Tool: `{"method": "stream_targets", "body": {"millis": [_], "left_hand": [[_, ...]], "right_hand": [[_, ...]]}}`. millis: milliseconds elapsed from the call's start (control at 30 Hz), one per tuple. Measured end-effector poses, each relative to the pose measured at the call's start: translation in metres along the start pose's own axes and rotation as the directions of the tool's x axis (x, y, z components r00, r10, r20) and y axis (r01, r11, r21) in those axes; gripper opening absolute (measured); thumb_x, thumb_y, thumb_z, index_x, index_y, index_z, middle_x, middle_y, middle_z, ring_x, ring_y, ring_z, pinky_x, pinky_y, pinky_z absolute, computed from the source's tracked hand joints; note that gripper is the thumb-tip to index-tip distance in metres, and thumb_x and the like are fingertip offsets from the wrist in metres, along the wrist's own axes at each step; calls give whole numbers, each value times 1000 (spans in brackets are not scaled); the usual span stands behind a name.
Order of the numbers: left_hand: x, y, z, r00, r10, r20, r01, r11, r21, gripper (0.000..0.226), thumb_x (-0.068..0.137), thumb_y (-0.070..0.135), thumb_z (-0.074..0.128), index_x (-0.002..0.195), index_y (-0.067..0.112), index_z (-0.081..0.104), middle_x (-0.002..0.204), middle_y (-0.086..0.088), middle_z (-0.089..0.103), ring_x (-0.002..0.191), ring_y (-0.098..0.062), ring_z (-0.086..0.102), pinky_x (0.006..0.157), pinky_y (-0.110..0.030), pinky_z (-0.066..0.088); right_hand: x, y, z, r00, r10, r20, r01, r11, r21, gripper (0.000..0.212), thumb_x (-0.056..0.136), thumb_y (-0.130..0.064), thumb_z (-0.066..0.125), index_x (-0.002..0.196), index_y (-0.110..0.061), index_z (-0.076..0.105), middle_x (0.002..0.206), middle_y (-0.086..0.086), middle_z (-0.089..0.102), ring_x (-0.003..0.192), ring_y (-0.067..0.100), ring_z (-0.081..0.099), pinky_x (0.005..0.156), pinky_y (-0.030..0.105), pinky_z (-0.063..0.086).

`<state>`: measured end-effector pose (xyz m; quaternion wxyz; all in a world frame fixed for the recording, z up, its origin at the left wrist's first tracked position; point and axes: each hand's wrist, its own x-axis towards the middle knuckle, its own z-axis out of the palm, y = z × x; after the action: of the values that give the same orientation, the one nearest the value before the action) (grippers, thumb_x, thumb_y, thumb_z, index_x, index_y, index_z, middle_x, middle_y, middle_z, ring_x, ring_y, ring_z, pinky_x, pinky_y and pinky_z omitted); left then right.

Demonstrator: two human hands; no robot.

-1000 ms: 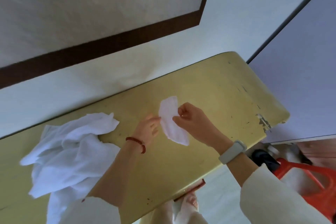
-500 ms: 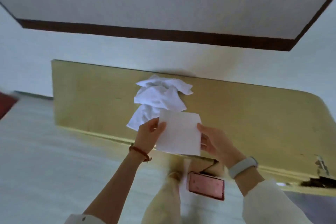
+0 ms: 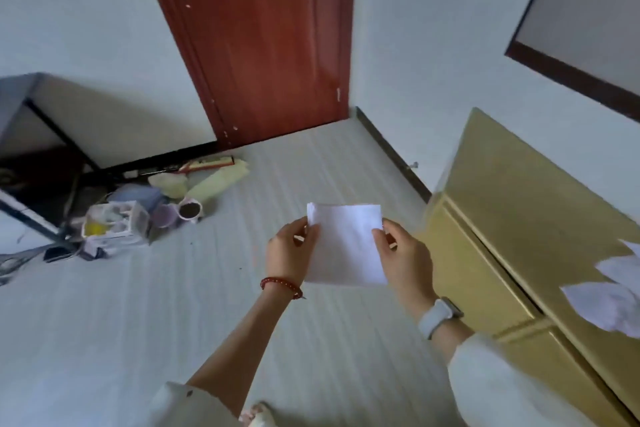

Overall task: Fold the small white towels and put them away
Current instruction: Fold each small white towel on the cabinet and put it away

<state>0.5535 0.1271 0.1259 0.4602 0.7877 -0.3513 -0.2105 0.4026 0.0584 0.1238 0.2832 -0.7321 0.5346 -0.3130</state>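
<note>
Nowhere in the head view does any readable writing or brand show; the clutter on the floor is too blurred to make out labels. Beneath both hands runs a pale floor (image 3: 173,322) with faint stripes, and beyond them a red-brown door (image 3: 263,45) stands in a white wall. Off to the far side of the left hand (image 3: 289,253), a heap of containers and cups (image 3: 156,204) lies on the floor by a dark-framed table (image 3: 31,156). Just beside the right hand (image 3: 405,253) stands a yellow cabinet (image 3: 512,204), and on its top, well apart from that hand, rests a pile of crumpled white towels (image 3: 613,295). The folded small white towel (image 3: 346,246) hangs in the air between the two hands, a flat square held over the floor. The left hand pinches its left edge near the upper corner, thumb over the front; the right hand pinches its right edge the same way, fingers curled behind. A red bead bracelet (image 3: 281,284) circles the left wrist and a pale watch (image 3: 438,315) the right, with white sleeves (image 3: 491,388) lower down.
</note>
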Motion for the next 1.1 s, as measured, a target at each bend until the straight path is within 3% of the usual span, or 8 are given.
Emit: {"method": "stream_targets", "body": {"millis": [133, 267, 467, 700, 800, 867, 1000, 1100], "left_hand": [[56, -90, -156, 963, -58, -264, 80, 994, 72, 18, 89, 17, 56, 102, 11, 68, 85, -2, 62, 68, -17, 53, 64, -23, 39], [86, -154, -270, 895, -122, -430, 196, 972, 132, 20, 90, 22, 54, 101, 11, 66, 93, -6, 64, 67, -15, 52, 62, -23, 36], [134, -241, -410, 756, -239, -609, 359, 930, 81, 23, 90, 21, 54, 108, 11, 65, 97, -6, 63, 72, -17, 53, 67, -23, 37], [249, -316, -551, 654, -283, -701, 410, 912, 14, 18, 89, 16, 54, 98, 7, 67, 86, -3, 60, 73, -18, 50, 67, -27, 39], [306, -344, -622, 604, -306, -736, 442, 897, -10, 17, 89, 16, 54, 94, 7, 68, 83, -3, 60, 74, -18, 50, 70, -29, 42], [334, -359, -668, 566, -346, -748, 463, 885, -59, 14, 88, 17, 56, 91, 9, 67, 82, -2, 59, 74, -18, 52, 72, -29, 43], [374, -392, -752, 531, -384, -755, 511, 856, -77, 12, 88, 15, 56, 76, 18, 52, 77, -4, 56, 73, -22, 50, 66, -27, 37], [402, -429, -811, 513, -435, -740, 518, 844, -137, 12, 88, 16, 54, 77, 17, 59, 75, -4, 56, 71, -21, 49, 60, -23, 38]], "right_hand": [[0, -131, 153, 952, -247, 181, 249, 968, 10, 24, 91, -24, 54, 110, -13, 61, 79, 10, 67, 73, 36, 59, 60, 29, 33], [-10, -230, 264, 880, -390, 272, 374, 921, 110, 22, 92, -24, 51, 110, -13, 59, 80, 5, 64, 69, 30, 53, 59, 27, 28], [-21, -361, 414, 721, -543, 431, 492, 839, 233, 26, 93, -24, 49, 116, -16, 58, 100, 4, 68, 87, 28, 60, 64, 28, 33], [24, -494, 588, 604, -622, 499, 523, 781, 340, 24, 92, -22, 51, 111, -11, 62, 96, 10, 69, 90, 33, 60, 62, 24, 28], [46, -562, 667, 535, -642, 549, 496, 765, 411, 21, 92, -22, 51, 107, -11, 62, 91, 12, 68, 85, 33, 61, 68, 34, 44], [54, -607, 710, 495, -622, 607, 443, 781, 439, 22, 93, -22, 48, 108, -11, 59, 92, 12, 67, 85, 33, 59, 67, 34, 43], [58, -683, 787, 383, -592, 709, 387, 800, 459, 23, 94, -21, 45, 111, -11, 56, 89, 5, 62, 81, 23, 53, 67, 27, 36], [56, -728, 849, 340, -550, 763, 344, 828, 444, 22, 93, -21, 45, 110, -12, 56, 89, -4, 57, 85, 20, 53, 72, 28, 40]]}}
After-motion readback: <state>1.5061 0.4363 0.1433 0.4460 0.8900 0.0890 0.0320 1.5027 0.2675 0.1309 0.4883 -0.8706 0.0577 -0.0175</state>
